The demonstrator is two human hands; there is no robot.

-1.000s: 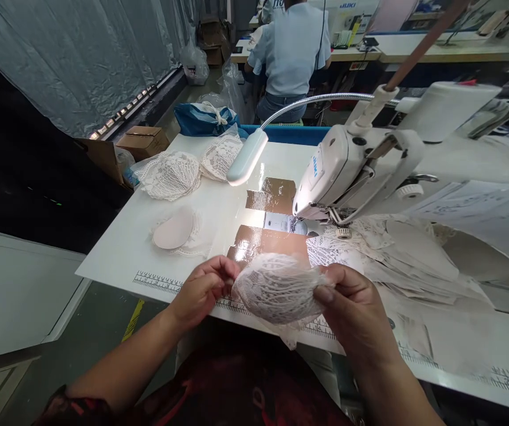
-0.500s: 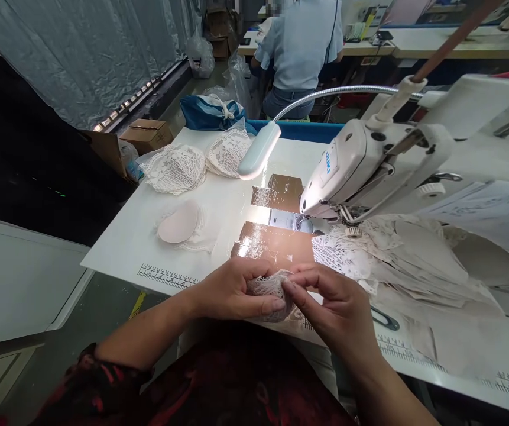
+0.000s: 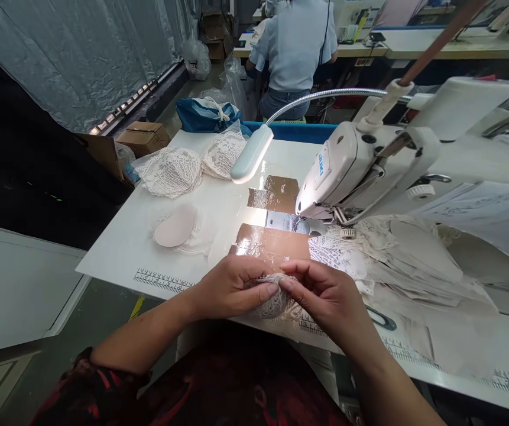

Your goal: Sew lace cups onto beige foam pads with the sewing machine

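A white lace cup piece (image 3: 272,302) is bunched between both hands at the near edge of the white sewing table (image 3: 125,248). My left hand (image 3: 230,287) grips its left side, thumb pressed on the lace. My right hand (image 3: 325,296) pinches the right side, fingertips meeting the left thumb. Just beyond my hands, brown tape patches (image 3: 272,241) shine under the lamp. The white sewing machine (image 3: 360,165) stands to the right, its needle area behind my right hand.
A beige foam pad on lace (image 3: 175,226) lies at the left. Lace cups (image 3: 172,171) are piled at the far left corner. A gooseneck lamp (image 3: 252,154) hangs over the table. Pale fabric pieces (image 3: 414,254) are heaped on the right. Another person (image 3: 294,47) sits beyond, back turned.
The lace piece was spread wide between my hands one second ago. My hands have come together and folded it into a small bunch, held low at the table edge.
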